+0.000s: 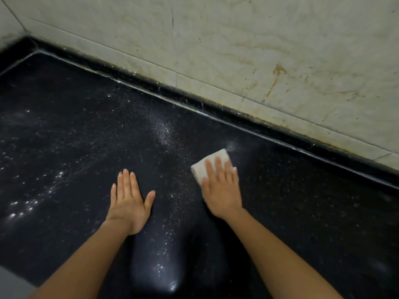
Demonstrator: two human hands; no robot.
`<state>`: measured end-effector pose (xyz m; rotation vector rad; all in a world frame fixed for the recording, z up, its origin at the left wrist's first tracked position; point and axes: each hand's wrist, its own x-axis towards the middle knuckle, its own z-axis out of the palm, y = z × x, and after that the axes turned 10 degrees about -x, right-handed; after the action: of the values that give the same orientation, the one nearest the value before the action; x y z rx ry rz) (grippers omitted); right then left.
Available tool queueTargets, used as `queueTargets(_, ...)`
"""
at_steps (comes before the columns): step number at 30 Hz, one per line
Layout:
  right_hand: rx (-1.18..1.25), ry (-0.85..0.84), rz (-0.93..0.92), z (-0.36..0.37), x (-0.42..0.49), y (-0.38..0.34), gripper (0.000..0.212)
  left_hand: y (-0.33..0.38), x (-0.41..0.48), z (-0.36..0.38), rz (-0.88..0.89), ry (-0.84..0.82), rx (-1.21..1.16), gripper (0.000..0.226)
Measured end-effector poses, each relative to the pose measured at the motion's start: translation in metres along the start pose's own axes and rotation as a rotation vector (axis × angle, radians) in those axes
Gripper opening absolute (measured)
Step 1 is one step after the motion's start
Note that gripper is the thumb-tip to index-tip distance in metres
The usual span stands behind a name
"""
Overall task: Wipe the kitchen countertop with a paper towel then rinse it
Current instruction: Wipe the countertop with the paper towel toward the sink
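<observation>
A folded white paper towel (210, 164) is pressed flat-fingered by the right hand (221, 190) onto the speckled black stone countertop (75, 137), steadied by the flat, empty left hand (129, 201).

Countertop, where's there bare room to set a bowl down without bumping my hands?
The countertop is bare at far left, between the left hand and the wall corner, though dusted with white specks. Right of the right hand, out to the back ledge, is free too. The middle is crowded: both hands lie flat, the right on the paper towel.
</observation>
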<state>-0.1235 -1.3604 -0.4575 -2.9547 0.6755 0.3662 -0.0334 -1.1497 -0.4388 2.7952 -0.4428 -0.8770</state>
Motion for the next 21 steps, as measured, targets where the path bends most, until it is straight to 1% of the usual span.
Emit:
queueTargets(2, -0.002, -0.007, -0.162, 0.000, -0.011, -0.006, 0.061, 0.000, -0.001, -0.002, -0.004, -0.024, -0.007, 0.076)
queueTargets(4, -0.026, -0.025, -0.328, -0.002, -0.018, 0.007, 0.063, 0.000, -0.002, -0.003, -0.005, -0.031, -0.015, 0.076)
queueTargets(5, -0.053, -0.028, -0.388, -0.002, -0.017, 0.020, 0.062, 0.000, -0.003, -0.004, -0.004, -0.032, -0.019, 0.076)
queueTargets(6, -0.092, -0.011, -0.398, -0.002, -0.015, 0.035, 0.062, 0.000, -0.003, -0.004, -0.002, -0.035, -0.023, 0.076)
queueTargets(7, -0.153, 0.014, -0.342, -0.001, -0.011, 0.053, 0.064, 0.001, -0.003, -0.005, 0.001, -0.038, -0.028, 0.075)
queueTargets(9, -0.227, 0.046, -0.100, -0.004, -0.002, 0.088, 0.073, 0.001, -0.003, -0.005, 0.005, -0.040, -0.043, 0.075)
queueTargets(10, -0.183, 0.040, 0.054, -0.007, 0.002, 0.103, 0.074, 0.001, -0.003, -0.005, 0.006, -0.041, -0.048, 0.075)
queueTargets(13, 0.045, 0.033, 0.480, -0.019, 0.023, 0.111, 0.056, 0.000, 0.000, -0.004, 0.006, -0.044, -0.047, 0.074)
queueTargets(15, 0.148, 0.053, 0.677, -0.021, 0.047, 0.086, 0.055, 0.001, 0.000, -0.004, 0.007, -0.045, -0.058, 0.073)
queueTargets(16, 0.183, 0.059, 0.726, -0.022, 0.059, 0.068, 0.055, 0.001, 0.000, -0.005, 0.006, -0.046, -0.062, 0.072)
queueTargets(17, 0.196, 0.071, 0.717, -0.019, 0.070, 0.051, 0.056, 0.001, 0.000, -0.005, 0.002, -0.048, -0.061, 0.072)
queueTargets(18, 0.175, 0.085, 0.646, -0.017, 0.078, 0.033, 0.056, 0.001, 0.001, -0.005, -0.001, -0.051, -0.056, 0.072)
queueTargets(21, 0.058, 0.077, 0.241, -0.011, 0.082, -0.011, 0.057, 0.002, 0.001, -0.007, -0.007, -0.067, -0.046, 0.072)
